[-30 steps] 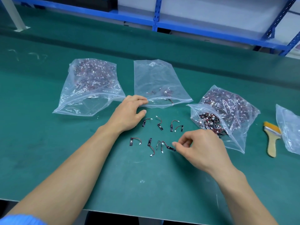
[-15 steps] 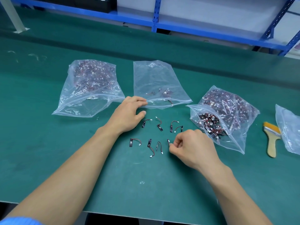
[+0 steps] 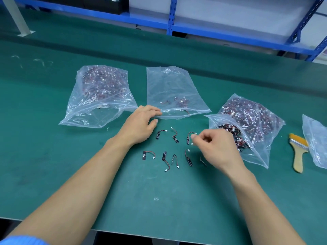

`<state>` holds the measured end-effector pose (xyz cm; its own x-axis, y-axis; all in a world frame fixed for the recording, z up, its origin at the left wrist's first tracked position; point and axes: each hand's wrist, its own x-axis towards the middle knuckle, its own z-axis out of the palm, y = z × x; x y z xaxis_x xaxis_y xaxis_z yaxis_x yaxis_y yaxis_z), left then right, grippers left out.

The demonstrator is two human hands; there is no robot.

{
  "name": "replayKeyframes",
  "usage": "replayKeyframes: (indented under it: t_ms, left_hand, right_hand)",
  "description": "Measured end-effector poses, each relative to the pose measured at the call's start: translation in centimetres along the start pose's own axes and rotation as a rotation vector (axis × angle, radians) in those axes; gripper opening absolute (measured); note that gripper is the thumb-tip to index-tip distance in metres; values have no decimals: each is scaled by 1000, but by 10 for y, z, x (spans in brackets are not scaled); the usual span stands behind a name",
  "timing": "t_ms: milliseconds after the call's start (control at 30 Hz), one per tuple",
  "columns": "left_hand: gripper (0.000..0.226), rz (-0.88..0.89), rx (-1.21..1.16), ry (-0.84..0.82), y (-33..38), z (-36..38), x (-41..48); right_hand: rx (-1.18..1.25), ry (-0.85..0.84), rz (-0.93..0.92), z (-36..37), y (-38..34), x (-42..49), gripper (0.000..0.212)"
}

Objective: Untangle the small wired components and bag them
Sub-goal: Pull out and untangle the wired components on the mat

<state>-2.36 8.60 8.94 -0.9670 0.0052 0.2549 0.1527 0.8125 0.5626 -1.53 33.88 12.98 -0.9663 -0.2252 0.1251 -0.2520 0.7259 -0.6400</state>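
Note:
Several small wired components lie loose on the green mat, in an upper row and a lower row. My left hand rests with relaxed fingers on the mouth edge of the nearly empty middle bag. My right hand hovers at the right end of the upper row with its fingers curled. Its fingertips pinch a component whose white plug shows just below them; the rest of that piece is hidden. Beside the fingertips lies another component.
A full bag of tangled components lies at the left. An open bag spilling components sits right of my right hand. A yellow brush and another clear bag lie at the far right. Blue shelving runs behind the table.
My right hand set a component down at the right end of the lower row, then moved up and right to the upper row. My left hand stayed at the bag mouth.

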Motion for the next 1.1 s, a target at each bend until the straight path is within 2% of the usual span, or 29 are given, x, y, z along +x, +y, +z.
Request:
replayKeyframes:
  t_ms: [133, 267, 367, 633, 1100]
  left_hand:
    - [39, 4, -20, 18, -2, -2, -2]
    - [48, -6, -52, 17, -5, -6, -2]
    - [46, -24, -79, 27, -7, -7, -1]
    - [39, -134, -300, 53, -8, -7, -1]
    - [35, -158, -292, 44, -6, -5, 0]
  right_hand:
    - [238, 70, 3, 2, 10, 25, 29]
    - [299, 97, 3, 7, 27, 38, 23]
    - [350, 100, 27, 10, 38, 42, 23]
    - [425, 90, 25, 15, 46, 39, 20]
    - [442, 88, 2, 15, 49, 40, 16]
